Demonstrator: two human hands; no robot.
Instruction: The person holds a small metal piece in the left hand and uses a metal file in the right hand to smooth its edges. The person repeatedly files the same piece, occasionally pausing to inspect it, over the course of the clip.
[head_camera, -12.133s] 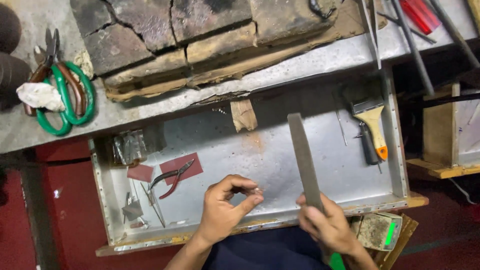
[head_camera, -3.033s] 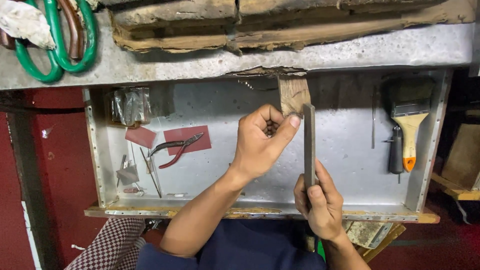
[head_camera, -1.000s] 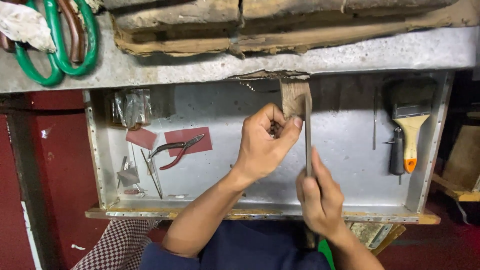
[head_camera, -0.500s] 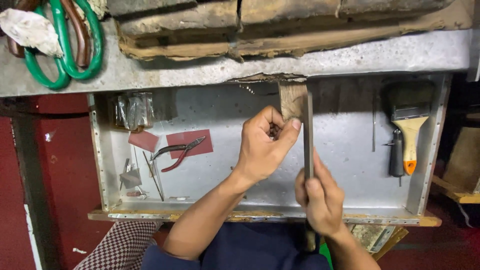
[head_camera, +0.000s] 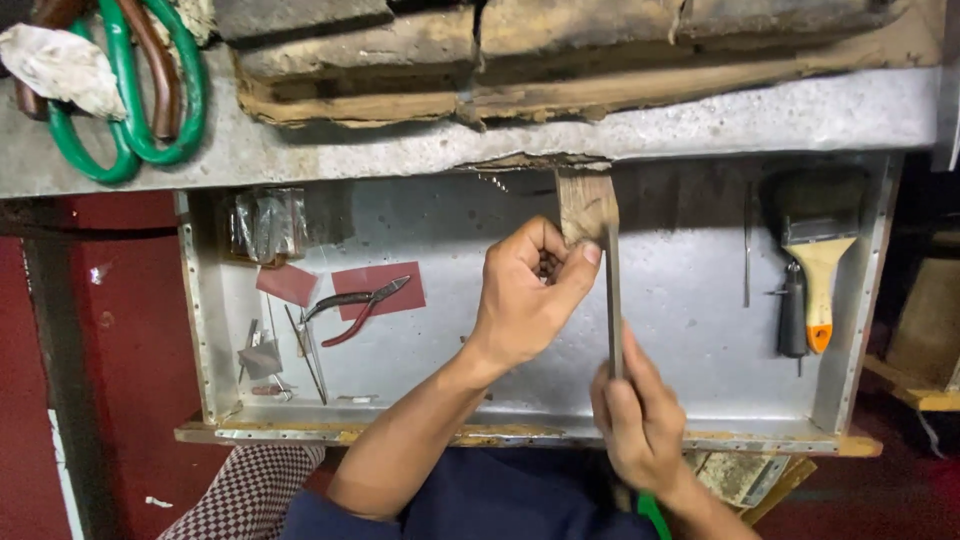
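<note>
A small piece is pinched in the curled fingers (head_camera: 545, 262) of the left hand (head_camera: 525, 295), but it is almost wholly hidden by them and its kind cannot be made out. It is pressed against the worn wooden peg (head_camera: 587, 207) that juts from under the bench edge (head_camera: 700, 120), just above the fingertips. A flat metal file (head_camera: 612, 300) is seen edge-on, just beside the left thumb; its lower end is buried in the closed grip of the right hand (head_camera: 640, 420), and its handle is hidden. Below both hands lies the metal tray drawer (head_camera: 690, 330). Well left of the fingers, red-handled pliers (head_camera: 352, 305) rest on a red sheet. Far right, a paintbrush (head_camera: 818, 270) lies partly in shadow. Green-handled shears (head_camera: 130, 110) are cut off at the top left.
</note>
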